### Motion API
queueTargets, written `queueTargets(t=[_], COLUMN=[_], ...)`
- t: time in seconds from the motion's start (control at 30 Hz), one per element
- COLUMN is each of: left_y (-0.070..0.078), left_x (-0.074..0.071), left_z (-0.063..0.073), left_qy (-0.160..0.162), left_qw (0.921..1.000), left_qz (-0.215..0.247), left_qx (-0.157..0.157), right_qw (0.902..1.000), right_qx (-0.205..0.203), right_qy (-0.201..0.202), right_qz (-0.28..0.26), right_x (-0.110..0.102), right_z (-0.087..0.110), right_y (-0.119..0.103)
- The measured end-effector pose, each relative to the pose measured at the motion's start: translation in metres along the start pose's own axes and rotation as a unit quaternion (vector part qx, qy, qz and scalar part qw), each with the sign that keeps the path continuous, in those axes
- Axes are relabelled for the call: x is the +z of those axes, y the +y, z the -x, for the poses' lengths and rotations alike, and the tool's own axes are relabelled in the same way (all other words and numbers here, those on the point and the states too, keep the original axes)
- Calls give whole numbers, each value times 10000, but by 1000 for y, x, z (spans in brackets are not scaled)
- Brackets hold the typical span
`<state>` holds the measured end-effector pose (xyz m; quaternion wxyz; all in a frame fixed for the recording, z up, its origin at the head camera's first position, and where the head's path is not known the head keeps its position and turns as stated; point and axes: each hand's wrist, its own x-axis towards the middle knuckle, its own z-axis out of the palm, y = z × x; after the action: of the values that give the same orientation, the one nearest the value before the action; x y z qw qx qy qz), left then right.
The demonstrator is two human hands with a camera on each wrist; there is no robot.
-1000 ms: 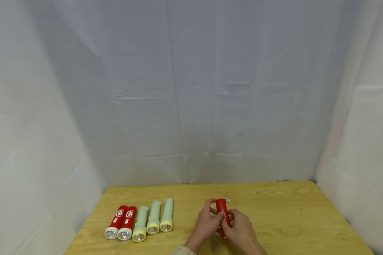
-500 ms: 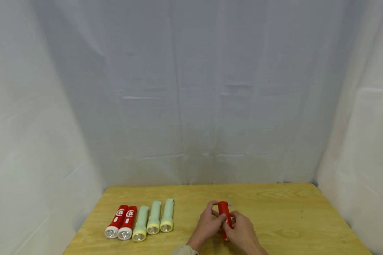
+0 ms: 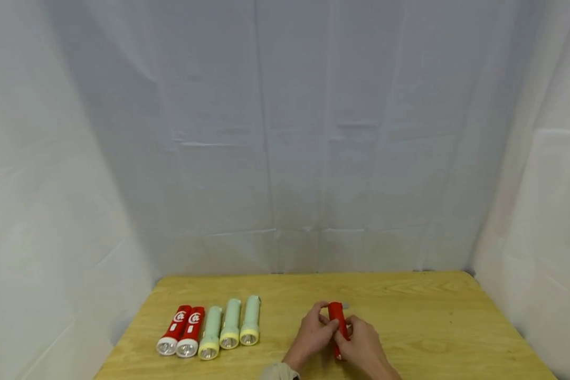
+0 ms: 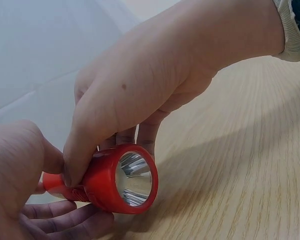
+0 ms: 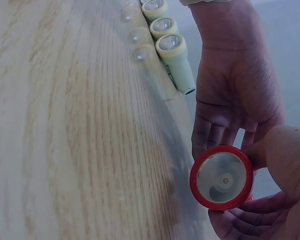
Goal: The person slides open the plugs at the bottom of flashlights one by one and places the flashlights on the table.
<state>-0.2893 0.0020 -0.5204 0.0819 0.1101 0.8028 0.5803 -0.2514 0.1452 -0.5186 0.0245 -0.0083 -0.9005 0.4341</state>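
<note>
In the head view, both hands hold a red flashlight (image 3: 338,316) over the table, right of the middle. My left hand (image 3: 312,332) grips its body from the left, with fingers around the far end and the thumb on the barrel. From the right, my right hand (image 3: 362,343) holds the barrel nearer the lamp end. The left wrist view shows the reflector of the red flashlight (image 4: 135,179), the right hand (image 4: 135,80) above it and the left hand (image 4: 15,175) at lower left. A pale tab (image 3: 345,305) sticks out beside the far end.
Two red flashlights with white rims (image 3: 190,330) lie side by side at the table's left. Beside them lie three mint-green flashlights with yellow rims (image 3: 230,324), lenses toward me. Pale sheets (image 3: 285,158) enclose the wooden table (image 3: 432,316) at back and sides.
Both hands and the red flashlight have shifted slightly right and nearer to me. The grip looks much the same. The row of flashlights at the left stays in place.
</note>
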Motion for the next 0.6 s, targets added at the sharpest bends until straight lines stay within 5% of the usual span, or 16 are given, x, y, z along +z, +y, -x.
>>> queueTargets(t=[0.6], left_y=[-4], left_x=[9], left_z=[-8], left_qy=[-65], left_qw=[9990], left_qz=[-137], left_qx=[-423], right_qw=[9996], right_qx=[164], right_qy=[-208], right_qz=[-67], right_x=[-2], right_z=[-5], right_y=[12])
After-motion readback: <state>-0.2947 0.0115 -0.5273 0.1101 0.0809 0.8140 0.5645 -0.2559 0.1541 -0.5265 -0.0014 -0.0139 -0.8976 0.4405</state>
